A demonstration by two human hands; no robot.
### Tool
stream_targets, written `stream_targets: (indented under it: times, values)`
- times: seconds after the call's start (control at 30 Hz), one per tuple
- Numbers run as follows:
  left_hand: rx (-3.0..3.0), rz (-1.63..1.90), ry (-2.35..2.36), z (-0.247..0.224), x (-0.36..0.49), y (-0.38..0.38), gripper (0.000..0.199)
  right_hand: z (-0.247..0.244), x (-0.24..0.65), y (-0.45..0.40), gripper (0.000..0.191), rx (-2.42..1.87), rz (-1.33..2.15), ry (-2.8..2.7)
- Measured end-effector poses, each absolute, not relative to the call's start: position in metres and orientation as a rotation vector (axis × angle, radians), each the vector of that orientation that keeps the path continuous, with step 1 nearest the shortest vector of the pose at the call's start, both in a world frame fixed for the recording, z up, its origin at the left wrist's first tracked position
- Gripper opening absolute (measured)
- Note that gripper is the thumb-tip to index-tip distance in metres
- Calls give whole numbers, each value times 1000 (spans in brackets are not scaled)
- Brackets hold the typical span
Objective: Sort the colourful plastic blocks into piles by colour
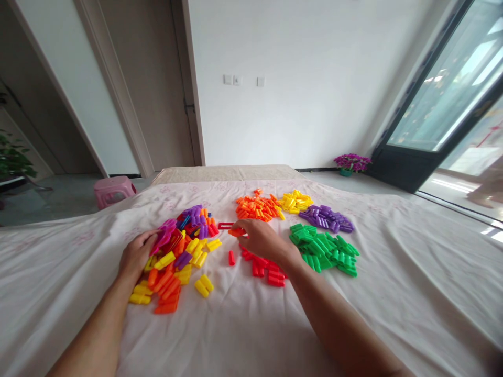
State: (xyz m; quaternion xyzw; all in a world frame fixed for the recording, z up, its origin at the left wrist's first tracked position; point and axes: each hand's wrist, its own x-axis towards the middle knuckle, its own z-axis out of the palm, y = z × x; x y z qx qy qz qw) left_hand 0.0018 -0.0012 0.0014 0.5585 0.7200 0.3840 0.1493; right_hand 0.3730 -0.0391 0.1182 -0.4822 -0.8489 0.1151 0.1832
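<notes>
Fingers (242, 224) of the right hand (259, 238) pinch an orange piece (235, 232).

Head-cam blind spots

Right hand (263, 240) blocks part of red pile (271, 271) and the orange piece (235, 232) it holds. I can't tell if left hand (135, 255) grips the pink pieces (166, 229). Forearms (94, 324) exit bottom; plant (14, 158) cropped left, glass door (440, 112) right.

1 head-worn camera looks forward and down — the pale cloth (216, 330) spreads close below across the lower half, the white wall (306, 110) farther off, upper middle.
</notes>
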Motion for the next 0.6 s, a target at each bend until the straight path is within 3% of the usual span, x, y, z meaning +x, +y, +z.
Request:
stream_targets:
  times: [0.27, 0.6]
  values:
    - [1505, 1125, 2003, 2, 3, -1, 47, 95, 422, 12, 38, -1692, 202, -1979]
    - [1602, 1106, 2066, -1, 0, 1, 48, 76, 440, 35, 41, -1546, 143, -1708]
